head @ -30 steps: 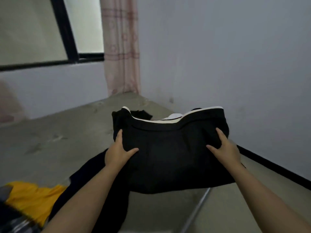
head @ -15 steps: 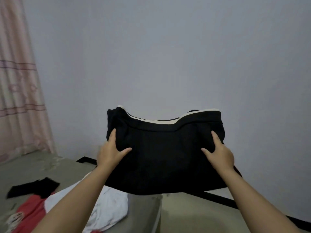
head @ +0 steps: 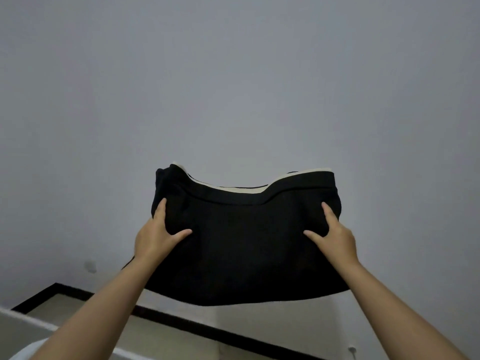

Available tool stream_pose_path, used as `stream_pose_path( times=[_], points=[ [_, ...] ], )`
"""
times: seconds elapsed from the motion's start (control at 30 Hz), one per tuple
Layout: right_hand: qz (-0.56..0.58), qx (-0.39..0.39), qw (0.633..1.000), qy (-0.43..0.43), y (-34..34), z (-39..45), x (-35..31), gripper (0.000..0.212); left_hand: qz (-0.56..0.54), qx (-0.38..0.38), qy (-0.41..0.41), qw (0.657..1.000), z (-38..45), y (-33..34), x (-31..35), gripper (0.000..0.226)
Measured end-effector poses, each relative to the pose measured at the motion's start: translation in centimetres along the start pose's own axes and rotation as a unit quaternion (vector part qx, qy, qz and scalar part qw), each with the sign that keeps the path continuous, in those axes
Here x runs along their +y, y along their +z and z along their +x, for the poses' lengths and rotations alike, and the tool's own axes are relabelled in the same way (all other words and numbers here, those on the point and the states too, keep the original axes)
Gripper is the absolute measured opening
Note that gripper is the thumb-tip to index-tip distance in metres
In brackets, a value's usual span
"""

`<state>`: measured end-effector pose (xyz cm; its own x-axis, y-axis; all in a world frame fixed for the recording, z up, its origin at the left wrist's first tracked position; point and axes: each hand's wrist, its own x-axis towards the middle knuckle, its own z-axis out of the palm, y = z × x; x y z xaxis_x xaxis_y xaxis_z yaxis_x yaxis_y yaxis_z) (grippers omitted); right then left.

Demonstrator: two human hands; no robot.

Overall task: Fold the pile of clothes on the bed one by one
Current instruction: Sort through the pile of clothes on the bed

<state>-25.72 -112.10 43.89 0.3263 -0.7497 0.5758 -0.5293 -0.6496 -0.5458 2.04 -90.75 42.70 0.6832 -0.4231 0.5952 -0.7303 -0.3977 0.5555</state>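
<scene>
Left hand (head: 155,236): mine, on the left side of the black garment (head: 246,240); thumb laid across the front, index finger stretched up along the side edge, remaining fingers hidden behind the cloth. I judge it a pinch through the fabric.
Garment position: held up in the air in front of me, against the pale wall (head: 233,74), well clear of the floor edge and the black skirting strip (head: 181,317) below. No bed in view.
Garment make-up: black body, folded over, with a cream trim (head: 233,189) running along the sagging top edge.
Handling, weight: judged light; two hands carry it without visible strain.
Handling, stiffness: judged soft and limp; the top edge droops between my hands and the lower edge bows downward.
Handling, slip: matte cloth, judged not slippery; not fragile.
Where to hold: at both side edges, as now, so the span stays taut; a hold at the centre would let the sides collapse.
Risk: layers may slide apart if either pinch loosens.
Brands, labels, writing: none readable; no tag visible on this face.
Right hand (head: 335,236): mine, mirrors the other on the right side; thumb across the front, index finger up, other fingers hidden behind, gripping the cloth.
</scene>
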Motion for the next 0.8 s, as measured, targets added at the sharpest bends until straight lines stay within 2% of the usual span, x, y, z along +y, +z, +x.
stream_pose_path(
  times=[0.33, 0.6, 0.8],
  points=[
    [0.01, -0.006, 1.0, -0.023, 9.7, 19.2, 4.3, 0.081, -0.015, -0.007, -0.001, 1.0, 16.6, 14.5, -0.7, 0.099],
    [0.102, -0.11, 0.985, -0.087, 25.9, 32.5, 7.0, 0.085, 0.054, 0.002, -0.051, 0.997, 26.2, 23.9, -7.5, 0.1],
    [0.173, -0.212, 0.948, -0.159, 39.8, 42.4, 2.5, 0.087, 0.103, 0.045, -0.156, 0.981, 31.9, 25.6, -14.1, 0.101]
  ],
)
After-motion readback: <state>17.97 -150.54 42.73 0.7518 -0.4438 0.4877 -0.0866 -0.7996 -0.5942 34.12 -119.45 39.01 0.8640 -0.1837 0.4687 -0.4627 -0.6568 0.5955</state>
